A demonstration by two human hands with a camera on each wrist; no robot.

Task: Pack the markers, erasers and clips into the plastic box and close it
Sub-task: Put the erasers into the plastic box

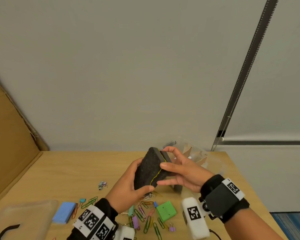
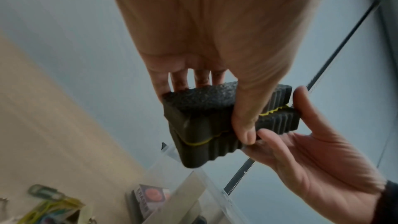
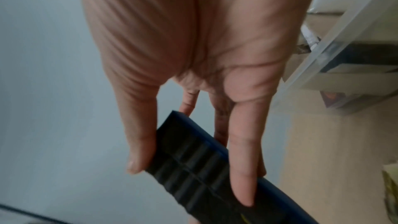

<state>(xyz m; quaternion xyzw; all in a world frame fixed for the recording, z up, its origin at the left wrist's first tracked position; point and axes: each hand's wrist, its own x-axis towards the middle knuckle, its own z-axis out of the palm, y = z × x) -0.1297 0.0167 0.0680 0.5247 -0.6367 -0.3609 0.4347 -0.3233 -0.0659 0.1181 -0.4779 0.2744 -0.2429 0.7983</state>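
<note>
Two black whiteboard erasers point(image 1: 151, 168), stacked with a thin yellow seam visible in each, are held together in mid-air above the wooden table point(image 1: 62, 172), just near of the clear plastic box point(image 1: 196, 153) that stands at the table's far edge. The left hand point(image 1: 128, 184) is curled round the stack, its thumb pressed on the ribbed side and its fingers wrapped behind the felt face; the right hand point(image 1: 182, 172) pinches the stack's right edge between thumb and fingertips, the other fingers being loosely spread. The erasers are judged light, with a soft, non-slip felt face and a stiffer ribbed foam body, so that a hold across the ribbed long sides should be secure; the two pieces could slide apart unless squeezed together. The box is seen open, with dividers and some contents inside, though which compartment is free cannot be told. Open room lies above the box; its near rim must be cleared on the way in. Paper clips point(image 1: 146, 220), binder clips point(image 1: 102, 185), a green eraser point(image 1: 166, 211) and a blue eraser point(image 1: 63, 212) remain scattered on the near table, with the lid point(image 1: 22, 220) at near left.
</note>
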